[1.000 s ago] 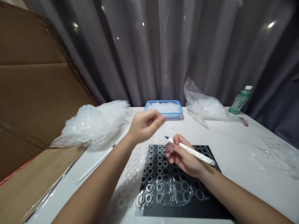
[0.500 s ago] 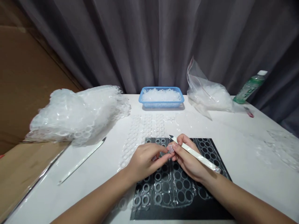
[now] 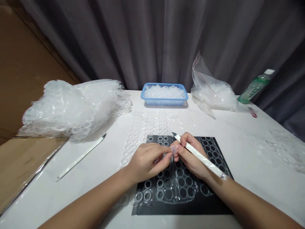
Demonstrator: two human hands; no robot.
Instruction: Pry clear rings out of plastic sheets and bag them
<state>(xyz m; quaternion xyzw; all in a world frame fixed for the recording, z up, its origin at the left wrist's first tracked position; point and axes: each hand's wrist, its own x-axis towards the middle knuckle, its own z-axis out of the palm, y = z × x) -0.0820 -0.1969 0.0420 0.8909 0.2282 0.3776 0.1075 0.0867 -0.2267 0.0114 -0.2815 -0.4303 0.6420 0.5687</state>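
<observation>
Fingertips of both hands meet at a small translucent plastic piece [image 3: 173,149], above a black mat [image 3: 190,208]. My left hand [image 3: 149,160] pinches its left side between thumb and forefinger. My right hand [image 3: 190,156] grips the other side with thumb and fingers. A white pen-like tool [image 3: 202,158] with a dark pointed tip also rests in my right hand, slanting back over the wrist. Under the hands, clear plastic sheets with rows of rings [image 3: 160,194] lie on the mat. More clear ring strips [image 3: 133,136] lie on the white table beyond it.
A heap of clear plastic ring sheets [image 3: 69,105] stands at the left beside cardboard [image 3: 30,159]. Near it lies a second white tool [image 3: 81,157]. Along the back are a blue basket [image 3: 165,102] of clear pieces, a zip bag [image 3: 214,93] and a green bottle [image 3: 256,86]. Plastic scraps [image 3: 283,148] lie right.
The view has tilted a little, so the table things sit slightly higher in the picture. Both hands keep hold of the small piece, which has turned slightly between the fingers.
</observation>
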